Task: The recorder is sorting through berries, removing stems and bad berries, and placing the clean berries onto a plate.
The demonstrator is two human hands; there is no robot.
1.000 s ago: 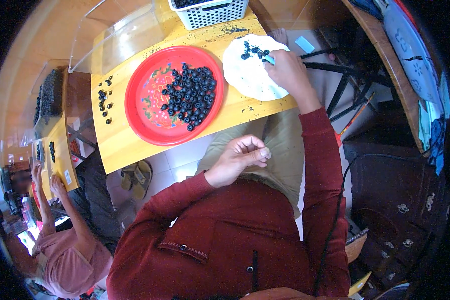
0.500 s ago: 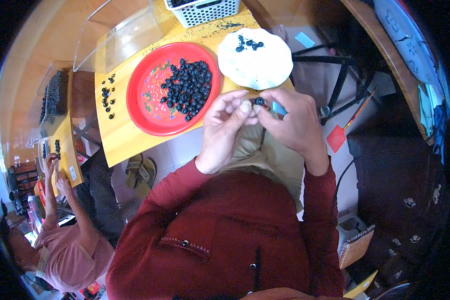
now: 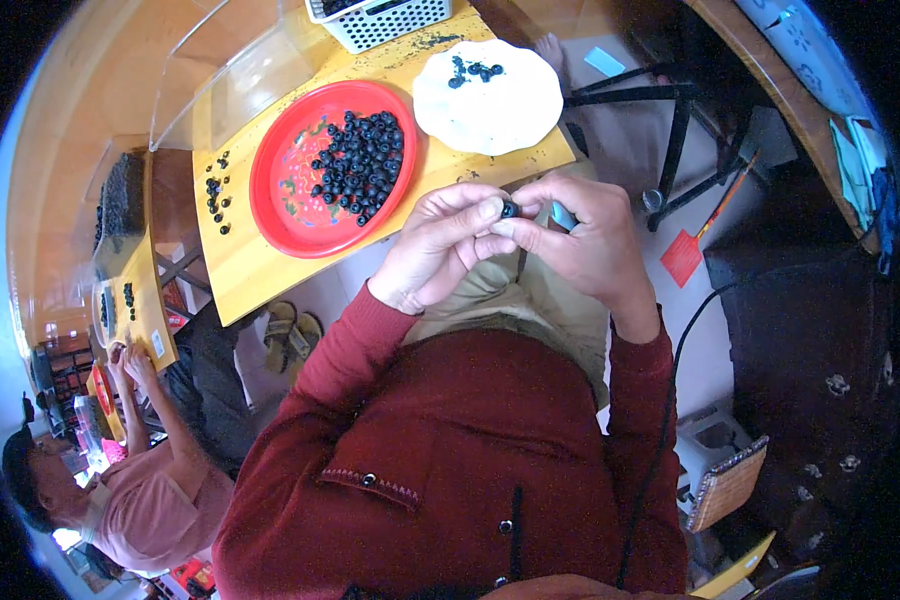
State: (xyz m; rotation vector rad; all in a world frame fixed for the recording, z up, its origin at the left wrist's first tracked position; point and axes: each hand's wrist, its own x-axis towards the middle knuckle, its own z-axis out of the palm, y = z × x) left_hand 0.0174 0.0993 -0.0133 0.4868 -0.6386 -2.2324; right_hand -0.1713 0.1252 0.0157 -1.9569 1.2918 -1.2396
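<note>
My left hand (image 3: 452, 242) pinches a small dark round bead (image 3: 510, 210) between thumb and fingertips, above my lap. My right hand (image 3: 588, 235) meets it there, closed around a small tool with a teal handle (image 3: 562, 216); the tool's working end is hidden by the fingers. To the left on the wooden table (image 3: 240, 285), a red tray (image 3: 288, 235) carries a heap of similar dark beads (image 3: 360, 160). A white scalloped plate (image 3: 490, 120) beyond my hands has a few beads and dark crumbs on it.
A white perforated basket (image 3: 395, 27) stands at the table's far edge, near a clear curved panel (image 3: 220, 80). Several beads (image 3: 217, 200) lie in rows left of the tray. Another person (image 3: 160, 480) works at a table on the left. A red fly swatter (image 3: 682, 258) is at the right.
My hands remain together at the bead, with the left thumb now closer over it. The table and its things have shifted slightly up and left in view. The other person's hands have drawn together.
</note>
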